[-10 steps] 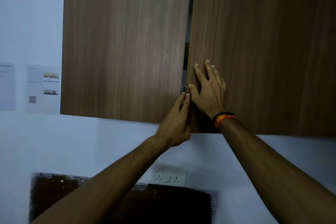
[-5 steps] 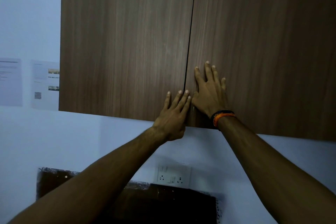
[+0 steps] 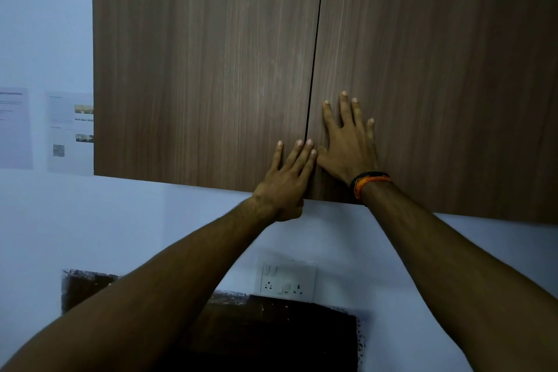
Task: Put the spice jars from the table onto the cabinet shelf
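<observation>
A brown wood-grain wall cabinet fills the upper view, its left door and right door both closed with a thin dark seam between them. My left hand lies flat on the lower corner of the left door, fingers spread, holding nothing. My right hand, with an orange and black wristband, is pressed flat on the right door just beside the seam. No spice jars or shelf are visible; the doors hide the inside.
A white wall runs below and left of the cabinet. Two printed sheets hang on the wall at left. A white socket and switch plate sits below the cabinet, above a dark panel.
The right door, ajar a second ago with a dark gap showing, is now shut flush. My left hand went from the door edge to lying flat on the left door.
</observation>
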`<state>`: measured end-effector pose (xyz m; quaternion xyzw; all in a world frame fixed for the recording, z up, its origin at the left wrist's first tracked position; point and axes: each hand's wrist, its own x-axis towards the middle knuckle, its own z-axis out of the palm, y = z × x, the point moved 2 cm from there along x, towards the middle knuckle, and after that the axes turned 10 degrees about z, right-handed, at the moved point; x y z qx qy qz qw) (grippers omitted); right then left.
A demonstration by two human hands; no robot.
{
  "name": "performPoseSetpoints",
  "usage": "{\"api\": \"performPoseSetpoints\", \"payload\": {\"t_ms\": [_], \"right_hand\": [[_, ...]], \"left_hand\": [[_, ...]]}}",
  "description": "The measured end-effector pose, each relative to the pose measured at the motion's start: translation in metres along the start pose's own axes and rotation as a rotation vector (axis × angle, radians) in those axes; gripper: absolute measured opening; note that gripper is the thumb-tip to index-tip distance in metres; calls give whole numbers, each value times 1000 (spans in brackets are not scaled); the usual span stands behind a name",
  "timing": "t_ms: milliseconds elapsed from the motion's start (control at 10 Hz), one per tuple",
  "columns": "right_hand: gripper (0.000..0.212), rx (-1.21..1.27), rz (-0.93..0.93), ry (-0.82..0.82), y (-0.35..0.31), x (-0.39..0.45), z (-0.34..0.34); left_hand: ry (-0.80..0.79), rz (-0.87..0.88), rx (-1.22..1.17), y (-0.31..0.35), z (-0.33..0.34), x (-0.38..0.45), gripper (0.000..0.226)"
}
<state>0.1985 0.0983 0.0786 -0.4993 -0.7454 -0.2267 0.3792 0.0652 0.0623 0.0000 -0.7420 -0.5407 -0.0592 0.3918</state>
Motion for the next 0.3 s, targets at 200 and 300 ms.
{"api": "performPoseSetpoints", "payload": {"t_ms": [200,300], "right_hand": [[90,14,-37,-57,8,-4,-8],[86,30,-42,-55,13,-14,-7]], "left_hand": [[-42,-16,-29,-1,-7,-1,101],[-16,-38,-58,4,-9,2,102]]}}
